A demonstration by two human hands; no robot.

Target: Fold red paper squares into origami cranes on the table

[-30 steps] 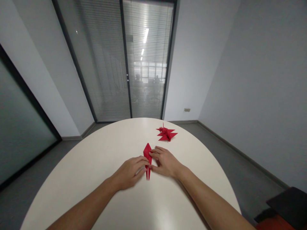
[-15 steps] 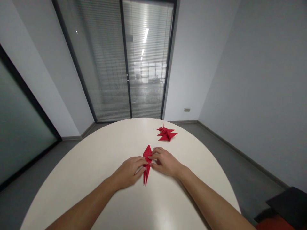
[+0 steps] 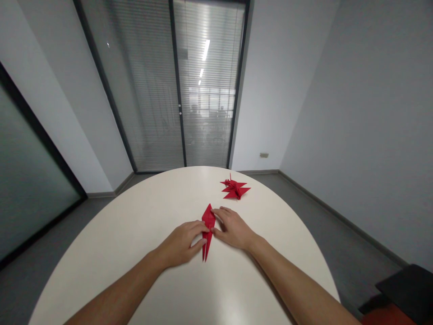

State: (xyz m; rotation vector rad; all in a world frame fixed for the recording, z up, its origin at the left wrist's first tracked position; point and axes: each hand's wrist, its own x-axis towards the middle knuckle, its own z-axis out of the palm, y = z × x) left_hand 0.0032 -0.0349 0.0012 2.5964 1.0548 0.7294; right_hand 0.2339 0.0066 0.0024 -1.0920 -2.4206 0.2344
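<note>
A folded red paper point(image 3: 209, 217) lies on the white table, its pointed diamond end away from me and two narrow points towards me. My left hand point(image 3: 186, 241) holds it from the left, fingertips over its middle and thumb by the narrow points. My right hand point(image 3: 233, 228) is at its right side with fingers apart; the index fingertip touches the edge near the far tip and the thumb touches near the middle. Folded red paper cranes point(image 3: 236, 188) sit in a cluster beyond my right hand, overlapping.
The round white table point(image 3: 142, 212) has its curved far edge just behind the cranes. Glass panels with blinds point(image 3: 209, 135) stand beyond it. At the lower right is a black and red object point(image 3: 406, 293), perhaps a chair.
My right index finger has moved from the paper's middle up to its far right edge, uncovering more of the red surface. The left hand stays nearly in place.
</note>
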